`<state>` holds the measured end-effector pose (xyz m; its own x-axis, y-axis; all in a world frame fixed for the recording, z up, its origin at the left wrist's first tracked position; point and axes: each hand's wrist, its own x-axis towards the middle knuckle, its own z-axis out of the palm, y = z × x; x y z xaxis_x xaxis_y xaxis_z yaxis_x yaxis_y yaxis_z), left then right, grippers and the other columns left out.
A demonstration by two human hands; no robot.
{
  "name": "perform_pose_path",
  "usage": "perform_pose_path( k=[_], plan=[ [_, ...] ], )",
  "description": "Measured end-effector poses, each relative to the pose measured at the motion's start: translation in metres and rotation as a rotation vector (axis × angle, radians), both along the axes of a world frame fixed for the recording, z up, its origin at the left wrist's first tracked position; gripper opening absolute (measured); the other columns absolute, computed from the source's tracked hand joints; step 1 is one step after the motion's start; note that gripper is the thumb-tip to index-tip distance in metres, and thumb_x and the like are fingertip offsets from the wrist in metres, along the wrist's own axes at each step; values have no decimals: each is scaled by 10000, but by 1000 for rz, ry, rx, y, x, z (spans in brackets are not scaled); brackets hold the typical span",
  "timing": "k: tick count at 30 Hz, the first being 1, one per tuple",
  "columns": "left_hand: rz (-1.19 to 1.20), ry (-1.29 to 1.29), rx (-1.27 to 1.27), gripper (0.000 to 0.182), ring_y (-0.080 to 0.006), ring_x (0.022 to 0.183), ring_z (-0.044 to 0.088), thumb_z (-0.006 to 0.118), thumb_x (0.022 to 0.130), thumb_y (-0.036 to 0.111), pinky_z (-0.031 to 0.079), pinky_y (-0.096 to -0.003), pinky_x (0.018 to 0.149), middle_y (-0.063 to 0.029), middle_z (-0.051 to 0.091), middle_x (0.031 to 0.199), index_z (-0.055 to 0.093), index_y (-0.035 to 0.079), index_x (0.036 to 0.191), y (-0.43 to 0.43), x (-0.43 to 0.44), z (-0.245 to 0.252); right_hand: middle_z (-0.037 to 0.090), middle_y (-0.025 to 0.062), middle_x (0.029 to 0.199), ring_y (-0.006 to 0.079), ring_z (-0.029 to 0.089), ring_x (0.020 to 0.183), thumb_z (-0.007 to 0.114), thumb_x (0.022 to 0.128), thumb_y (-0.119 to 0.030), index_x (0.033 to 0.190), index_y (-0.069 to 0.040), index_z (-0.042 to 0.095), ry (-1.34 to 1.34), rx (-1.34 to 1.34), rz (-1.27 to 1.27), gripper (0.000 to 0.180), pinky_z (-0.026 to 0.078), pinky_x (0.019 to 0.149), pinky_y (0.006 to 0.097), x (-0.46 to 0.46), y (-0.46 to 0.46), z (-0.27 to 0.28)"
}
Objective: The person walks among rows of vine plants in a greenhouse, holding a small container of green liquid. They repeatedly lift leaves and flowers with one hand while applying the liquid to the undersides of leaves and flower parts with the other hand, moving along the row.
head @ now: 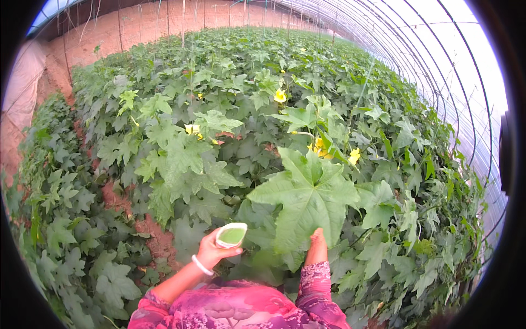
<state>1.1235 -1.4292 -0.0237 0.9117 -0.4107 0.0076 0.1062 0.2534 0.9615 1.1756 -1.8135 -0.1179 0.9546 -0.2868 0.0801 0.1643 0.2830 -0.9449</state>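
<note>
My left hand (214,249) holds a small white cup (231,235) with green liquid inside, its mouth tilted up towards me. A white bracelet (202,265) circles that wrist. My right hand (317,238) reaches into the vine foliage, and a broad lobed leaf (310,189) covers most of its fingers. Whether the hidden fingers grip anything does not show. Yellow flowers (319,147) bloom just beyond this leaf, with another yellow flower (354,156) to their right. A slim pale stem (304,133) runs beside them.
Dense vines (246,82) fill the space ahead, hung with thin vertical strings (183,24). Reddish soil (156,238) shows in a narrow gap at the left. An earthen wall (144,20) rises at the back; curved greenhouse ribs (460,82) arch along the right.
</note>
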Motion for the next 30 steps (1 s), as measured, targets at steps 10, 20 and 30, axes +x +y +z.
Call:
perform_pose_path(
  k=[10, 20, 30],
  plan=[
    [-295, -37, 54, 670, -120, 1062, 669, 941, 752, 178, 522, -300, 988, -58, 731, 1166, 630, 6, 1320, -17, 59, 3, 735, 19, 998, 44, 631, 818, 666, 967, -4, 1288, -30, 638, -87, -194, -469, 323, 494, 754, 194, -69, 110, 136],
    [-246, -73, 118, 641, -133, 1089, 667, 941, 728, 108, 518, -321, 1000, -52, 722, 1193, 649, 20, 1292, -43, 102, 22, 753, 121, 1020, 188, 725, 797, 737, 910, -25, 1229, -69, 701, -116, -1038, -721, 324, 573, 711, 296, -90, 152, 206],
    [-197, -112, 71, 653, -137, 1101, 664, 940, 726, 90, 510, -316, 1011, -49, 716, 1211, 642, 16, 1302, -55, 99, 40, 736, 136, 1045, 249, 720, 836, 723, 917, -68, 1270, -71, 667, -32, -1135, -637, 357, 577, 736, 346, -103, 137, 223]
  ],
)
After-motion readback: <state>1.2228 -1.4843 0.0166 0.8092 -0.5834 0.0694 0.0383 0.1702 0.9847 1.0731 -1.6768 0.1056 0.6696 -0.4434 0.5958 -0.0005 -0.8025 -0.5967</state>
